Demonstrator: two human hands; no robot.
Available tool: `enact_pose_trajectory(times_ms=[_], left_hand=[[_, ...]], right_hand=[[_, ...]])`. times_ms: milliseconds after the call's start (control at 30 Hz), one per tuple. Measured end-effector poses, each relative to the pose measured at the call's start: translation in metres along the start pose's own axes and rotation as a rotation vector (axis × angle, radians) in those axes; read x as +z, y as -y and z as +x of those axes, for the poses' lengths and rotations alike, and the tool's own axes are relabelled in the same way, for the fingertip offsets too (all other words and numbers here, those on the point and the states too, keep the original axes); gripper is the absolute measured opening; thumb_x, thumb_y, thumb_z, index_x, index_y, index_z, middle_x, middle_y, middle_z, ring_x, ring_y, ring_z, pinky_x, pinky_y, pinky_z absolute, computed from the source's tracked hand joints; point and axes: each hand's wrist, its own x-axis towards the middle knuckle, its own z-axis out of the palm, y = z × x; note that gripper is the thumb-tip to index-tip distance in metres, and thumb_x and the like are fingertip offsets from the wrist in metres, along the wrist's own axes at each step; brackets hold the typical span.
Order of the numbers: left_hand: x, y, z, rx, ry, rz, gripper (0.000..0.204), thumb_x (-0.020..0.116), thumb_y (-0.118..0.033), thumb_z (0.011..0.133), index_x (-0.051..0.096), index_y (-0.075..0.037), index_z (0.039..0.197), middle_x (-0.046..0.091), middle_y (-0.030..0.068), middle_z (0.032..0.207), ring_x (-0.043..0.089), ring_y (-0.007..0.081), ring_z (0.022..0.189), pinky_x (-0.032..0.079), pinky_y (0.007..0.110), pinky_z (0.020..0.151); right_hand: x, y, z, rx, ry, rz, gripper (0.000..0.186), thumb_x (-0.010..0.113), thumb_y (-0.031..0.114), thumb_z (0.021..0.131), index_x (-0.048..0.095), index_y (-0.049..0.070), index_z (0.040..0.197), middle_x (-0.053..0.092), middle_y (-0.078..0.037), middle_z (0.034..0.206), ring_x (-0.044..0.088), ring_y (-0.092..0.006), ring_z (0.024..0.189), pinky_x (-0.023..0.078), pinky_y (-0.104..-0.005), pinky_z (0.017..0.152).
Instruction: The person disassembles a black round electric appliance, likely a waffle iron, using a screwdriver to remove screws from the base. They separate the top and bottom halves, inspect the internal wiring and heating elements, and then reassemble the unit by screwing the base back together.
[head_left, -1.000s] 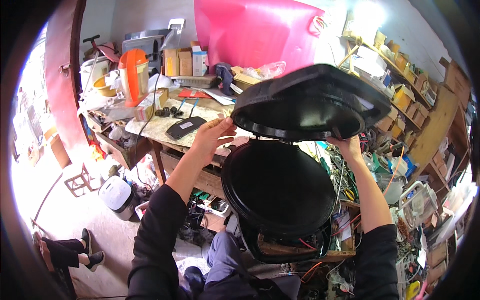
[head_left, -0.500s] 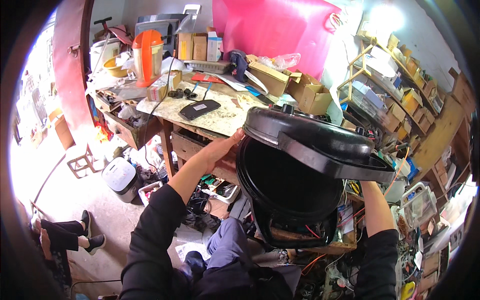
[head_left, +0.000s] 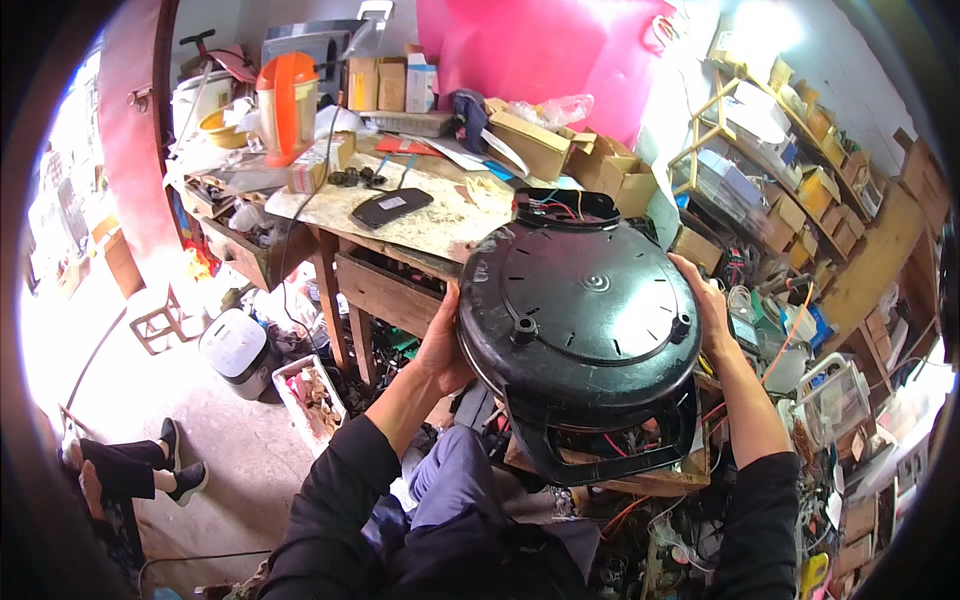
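A round black electric griddle (head_left: pixel 582 290) is between my two hands over the near right corner of the workbench. Its upper face, turned toward me, has short slots, a ring pattern in the middle and small round feet. A loop-shaped black handle (head_left: pixel 600 468) juts out at the near side. Thin coloured wires (head_left: pixel 556 207) show in a recess at the far edge. My left hand (head_left: pixel 440 348) grips the left rim, its thumb up along the side. The right rim is held by my right hand (head_left: pixel 704 305), whose fingertips are partly hidden.
On the workbench (head_left: pixel 455 222) lie a flat black panel (head_left: pixel 392 206), cardboard boxes (head_left: pixel 530 143) and an orange-and-cream appliance (head_left: pixel 287 108). Crowded shelves (head_left: pixel 790 190) stand at the right. A rice cooker (head_left: pixel 237 345) sits on the floor at left, near another person's shoes (head_left: pixel 185 482).
The griddle's upper half, tilted up off the dark round interior before, now lies over it with the slotted face showing. Both hands have shifted to the sides of the rim.
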Motion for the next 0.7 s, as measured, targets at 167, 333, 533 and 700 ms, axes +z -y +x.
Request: enact_pose_trajectory(times_ms=[167, 333, 533, 700], left_hand=[[0.013, -0.001, 0.001, 0.020, -0.086, -0.090, 0.074, 0.054, -0.067, 0.088, 0.053, -0.010, 0.135, 0.061, 0.0142, 0.129, 0.060, 0.0312, 0.116, 0.046, 0.050, 0.102], [0.031, -0.003, 0.000, 0.058, -0.145, -0.062, 0.079, 0.055, -0.070, 0.086, 0.052, -0.010, 0.137, 0.062, 0.0134, 0.128, 0.061, 0.0303, 0.116, 0.048, 0.050, 0.101], [0.034, -0.002, 0.002, 0.058, -0.157, -0.033, 0.075, 0.055, -0.069, 0.087, 0.055, -0.010, 0.133, 0.063, 0.0123, 0.126, 0.062, 0.0296, 0.113, 0.050, 0.048, 0.098], [0.041, 0.005, -0.012, 0.155, -0.239, -0.066, 0.067, 0.044, -0.061, 0.095, 0.054, -0.009, 0.136, 0.060, 0.0119, 0.132, 0.059, 0.0293, 0.118, 0.047, 0.045, 0.102]], right_hand=[[0.001, -0.015, 0.007, -0.078, 0.047, -0.126, 0.055, 0.057, 0.018, 0.091, 0.039, 0.018, 0.142, 0.068, -0.021, 0.105, 0.067, -0.0378, 0.096, 0.052, -0.0446, 0.077], [-0.011, -0.026, 0.015, -0.097, 0.133, -0.559, 0.058, 0.059, 0.019, 0.088, 0.039, 0.017, 0.143, 0.068, -0.017, 0.081, 0.068, -0.0350, 0.070, 0.051, -0.0447, 0.057], [-0.017, -0.034, 0.020, -0.134, 0.300, -0.830, 0.054, 0.054, 0.017, 0.091, 0.043, 0.012, 0.143, 0.066, -0.012, 0.070, 0.066, -0.0298, 0.057, 0.051, -0.0409, 0.050], [-0.042, -0.016, 0.044, -0.338, 0.234, -0.973, 0.060, 0.052, 0.011, 0.090, 0.040, 0.018, 0.148, 0.060, -0.006, 0.059, 0.064, -0.0215, 0.050, 0.049, -0.0361, 0.044]])
